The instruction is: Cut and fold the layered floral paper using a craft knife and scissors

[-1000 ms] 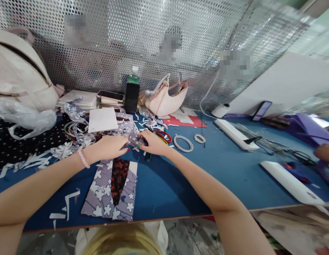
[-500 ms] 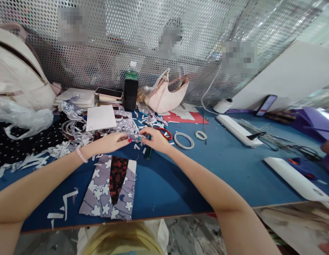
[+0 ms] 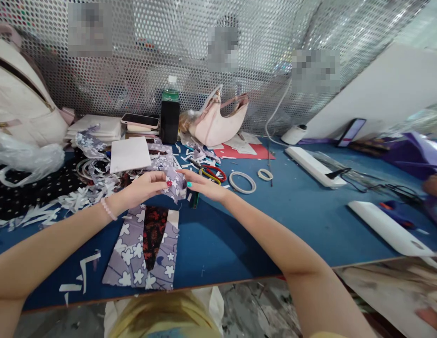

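Observation:
My left hand (image 3: 144,187) and my right hand (image 3: 203,184) meet above the blue table (image 3: 275,225), both pinching a small piece of purple floral paper (image 3: 176,183) held a little off the surface. Just below my hands lies a larger purple floral sheet (image 3: 134,253) with a dark red patterned strip (image 3: 152,232) down its middle. A green-handled tool (image 3: 194,199) lies under my right hand.
Paper scraps (image 3: 81,197) litter the left side. A white card (image 3: 129,154), a phone (image 3: 140,121), a bottle (image 3: 169,115), a pink bag (image 3: 218,123), red scissors (image 3: 213,172), tape rings (image 3: 242,182) and white strips (image 3: 380,227) lie around. Another person's hand (image 3: 434,185) is at far right.
Both hands lifted the small floral piece off the table and now hold it raised between them. The view has tilted slightly down.

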`<state>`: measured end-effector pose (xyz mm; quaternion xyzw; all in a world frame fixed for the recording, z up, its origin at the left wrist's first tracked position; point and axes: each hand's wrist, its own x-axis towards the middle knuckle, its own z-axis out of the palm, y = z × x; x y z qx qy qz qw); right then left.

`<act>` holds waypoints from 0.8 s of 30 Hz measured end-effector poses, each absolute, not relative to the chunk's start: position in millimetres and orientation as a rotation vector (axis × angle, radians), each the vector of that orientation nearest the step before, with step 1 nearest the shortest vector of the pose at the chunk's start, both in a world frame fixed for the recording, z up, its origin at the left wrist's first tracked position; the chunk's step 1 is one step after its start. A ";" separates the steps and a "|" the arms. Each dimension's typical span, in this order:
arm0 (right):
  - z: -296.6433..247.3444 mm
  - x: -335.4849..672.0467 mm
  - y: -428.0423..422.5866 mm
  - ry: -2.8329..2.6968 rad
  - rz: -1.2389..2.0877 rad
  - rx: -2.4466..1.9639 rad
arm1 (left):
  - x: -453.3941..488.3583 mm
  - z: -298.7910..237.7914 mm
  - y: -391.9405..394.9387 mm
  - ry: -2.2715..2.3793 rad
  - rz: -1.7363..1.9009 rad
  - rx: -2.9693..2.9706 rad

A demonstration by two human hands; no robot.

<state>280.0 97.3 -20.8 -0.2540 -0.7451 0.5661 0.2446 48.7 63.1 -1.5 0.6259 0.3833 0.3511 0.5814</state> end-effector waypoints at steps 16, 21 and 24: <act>-9.8 275.6 81.1 -1.859 1.911 -0.850 | 50.0 -1.2 58.4 0.869 0.476 1.930; -1.9 277.7 71.6 -2.001 1.975 -0.930 | 51.5 3.7 54.4 0.905 0.370 2.053; 1.6 277.9 64.3 -2.090 1.972 -0.967 | 53.6 6.9 51.6 0.898 0.320 2.106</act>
